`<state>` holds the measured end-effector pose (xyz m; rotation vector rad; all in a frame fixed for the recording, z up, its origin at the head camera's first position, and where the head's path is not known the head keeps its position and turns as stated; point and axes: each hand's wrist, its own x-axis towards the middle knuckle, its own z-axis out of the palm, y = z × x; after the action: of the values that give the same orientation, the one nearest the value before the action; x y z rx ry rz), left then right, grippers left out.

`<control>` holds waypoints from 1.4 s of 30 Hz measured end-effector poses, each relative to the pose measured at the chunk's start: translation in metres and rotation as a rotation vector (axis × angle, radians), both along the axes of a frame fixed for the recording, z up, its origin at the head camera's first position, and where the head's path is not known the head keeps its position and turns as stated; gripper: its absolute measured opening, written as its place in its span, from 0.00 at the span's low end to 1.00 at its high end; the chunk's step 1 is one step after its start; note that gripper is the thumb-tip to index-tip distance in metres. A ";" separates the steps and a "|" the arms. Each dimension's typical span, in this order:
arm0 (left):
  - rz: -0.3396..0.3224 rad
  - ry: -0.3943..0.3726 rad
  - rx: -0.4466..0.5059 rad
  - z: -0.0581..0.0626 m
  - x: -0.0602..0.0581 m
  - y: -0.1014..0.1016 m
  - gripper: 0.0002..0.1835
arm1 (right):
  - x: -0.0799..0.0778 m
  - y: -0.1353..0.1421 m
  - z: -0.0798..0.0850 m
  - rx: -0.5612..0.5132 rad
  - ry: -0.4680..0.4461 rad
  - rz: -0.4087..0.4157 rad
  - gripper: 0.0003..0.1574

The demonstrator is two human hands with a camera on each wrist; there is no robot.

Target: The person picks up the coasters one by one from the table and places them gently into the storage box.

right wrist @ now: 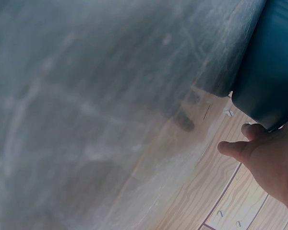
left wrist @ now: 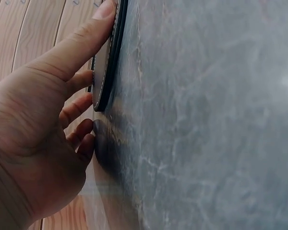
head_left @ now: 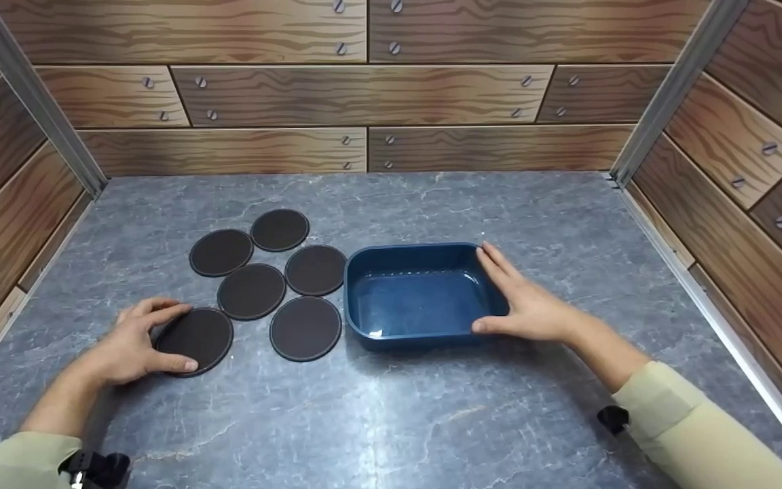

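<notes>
Several round dark coasters with stitched edges lie flat on the grey marbled table. My left hand point(head_left: 126, 345) grips the nearest left coaster point(head_left: 202, 339) across its edges, thumb on the near side and index finger on the far side. In the left wrist view, this coaster point(left wrist: 105, 72) appears edge-on, close to the tabletop. A dark blue rectangular basin point(head_left: 418, 305) stands right of the coasters, with no object in it. My right hand point(head_left: 530, 305) holds its right end, thumb at the near rim and fingers at the far corner. Some right fingers point(right wrist: 233, 149) extend below the basin wall point(right wrist: 269, 72) in the right wrist view.
Other coasters point(head_left: 251, 291) lie between my left hand and the basin, one point(head_left: 315, 269) next to the basin's left wall. Wood-patterned panels point(head_left: 364, 95) enclose the back and sides of the marbled table point(head_left: 282, 421). A metal strip point(head_left: 737, 346) runs along the right edge.
</notes>
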<state>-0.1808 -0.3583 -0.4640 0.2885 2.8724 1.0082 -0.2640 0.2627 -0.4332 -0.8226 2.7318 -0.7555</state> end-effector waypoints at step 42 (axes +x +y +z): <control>-0.036 -0.055 0.224 0.062 -0.009 0.013 0.17 | 0.001 0.001 -0.001 0.004 0.031 0.000 0.78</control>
<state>-0.1901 -0.3457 -0.4025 0.3198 2.6970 1.3109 -0.2631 0.2635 -0.4342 -0.8406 2.7594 -0.7430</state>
